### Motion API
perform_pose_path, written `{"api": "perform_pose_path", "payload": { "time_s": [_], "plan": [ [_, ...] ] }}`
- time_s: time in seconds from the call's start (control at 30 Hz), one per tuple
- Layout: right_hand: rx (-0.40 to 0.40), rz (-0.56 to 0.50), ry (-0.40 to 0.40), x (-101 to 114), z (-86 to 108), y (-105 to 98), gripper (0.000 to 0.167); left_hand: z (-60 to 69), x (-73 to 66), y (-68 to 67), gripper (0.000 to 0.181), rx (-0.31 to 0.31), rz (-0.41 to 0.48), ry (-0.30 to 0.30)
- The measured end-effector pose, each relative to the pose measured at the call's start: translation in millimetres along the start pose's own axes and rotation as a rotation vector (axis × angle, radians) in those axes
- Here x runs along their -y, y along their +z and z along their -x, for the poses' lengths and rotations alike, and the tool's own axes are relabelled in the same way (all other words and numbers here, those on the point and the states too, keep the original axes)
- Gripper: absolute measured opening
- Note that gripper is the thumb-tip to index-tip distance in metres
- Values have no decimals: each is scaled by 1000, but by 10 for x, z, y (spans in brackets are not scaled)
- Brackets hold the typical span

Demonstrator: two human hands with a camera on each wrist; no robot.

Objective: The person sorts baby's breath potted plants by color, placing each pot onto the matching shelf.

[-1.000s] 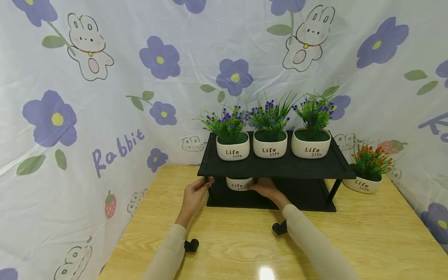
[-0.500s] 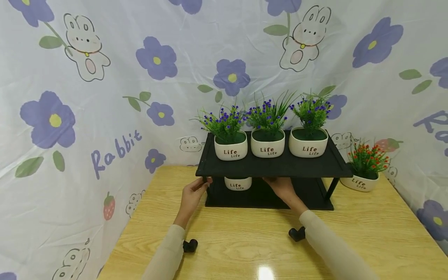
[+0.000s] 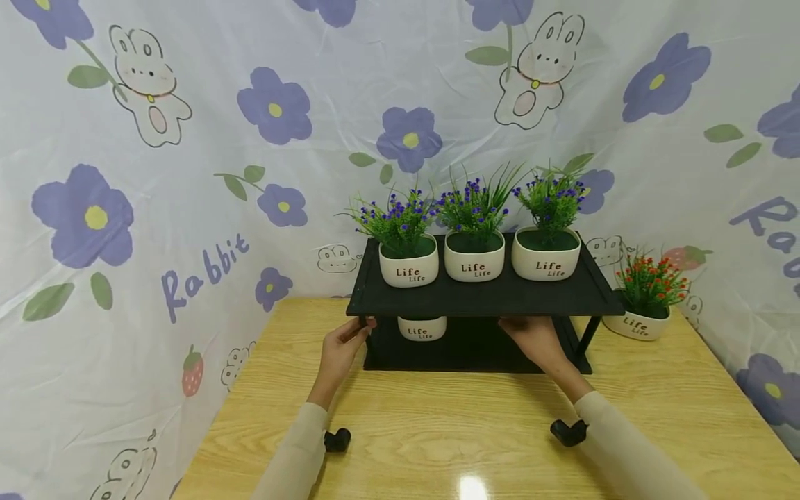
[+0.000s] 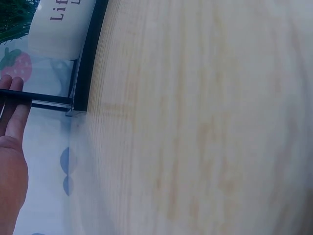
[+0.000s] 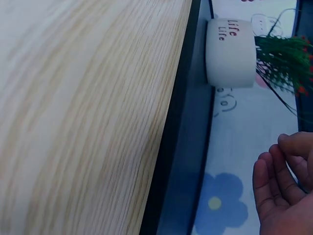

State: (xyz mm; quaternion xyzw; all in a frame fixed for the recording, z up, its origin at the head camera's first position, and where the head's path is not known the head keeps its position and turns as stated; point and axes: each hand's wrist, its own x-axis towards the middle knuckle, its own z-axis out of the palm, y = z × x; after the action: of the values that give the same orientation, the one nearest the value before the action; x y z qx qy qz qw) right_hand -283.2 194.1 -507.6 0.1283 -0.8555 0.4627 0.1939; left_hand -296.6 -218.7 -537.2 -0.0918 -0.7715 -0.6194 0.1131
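A black two-tier shelf (image 3: 481,302) stands on the wooden table. My left hand (image 3: 340,351) grips its front left post (image 4: 44,99), with fingers behind the post in the left wrist view. On the lower tier, at the left, sits a white "Life" pot (image 3: 421,328); its plant, with red flowers (image 5: 302,90), shows in the right wrist view. My right hand (image 3: 539,342) is between the tiers, to the right of that pot and apart from it. Its fingers (image 5: 264,178) are loosely bent and hold nothing. The upper tier hides its fingertips in the head view.
Three white pots with purple flowers, left (image 3: 409,271), middle (image 3: 473,265) and right (image 3: 546,264), stand on the upper tier. Another white pot with red flowers (image 3: 637,325) is on the table right of the shelf. A patterned cloth (image 3: 350,69) hangs behind.
My right hand has let go of the lower-tier pot and moved right, away from it. The left hand stays at the shelf post. The head view has shifted slightly.
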Motion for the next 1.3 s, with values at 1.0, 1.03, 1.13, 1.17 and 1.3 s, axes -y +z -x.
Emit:
{"api": "perform_pose_path", "payload": {
  "time_s": [1.0,1.03,1.13,1.17,1.3],
  "plan": [
    [-63,254,212,-384,706,-1592,17,1,16,-3,30,0,15,-11],
    [-64,255,226,-419,713,-1636,19,-1,14,-4,30,-2,14,-12],
    [-78,248,259,-525,718,-1755,25,-5,14,-8,30,-8,16,-13],
    [-82,244,268,-563,716,-1792,27,-8,11,-8,29,-9,16,-10],
    [-103,237,302,-714,686,-1943,34,-15,12,-4,30,-6,18,-5]
  ]
}}
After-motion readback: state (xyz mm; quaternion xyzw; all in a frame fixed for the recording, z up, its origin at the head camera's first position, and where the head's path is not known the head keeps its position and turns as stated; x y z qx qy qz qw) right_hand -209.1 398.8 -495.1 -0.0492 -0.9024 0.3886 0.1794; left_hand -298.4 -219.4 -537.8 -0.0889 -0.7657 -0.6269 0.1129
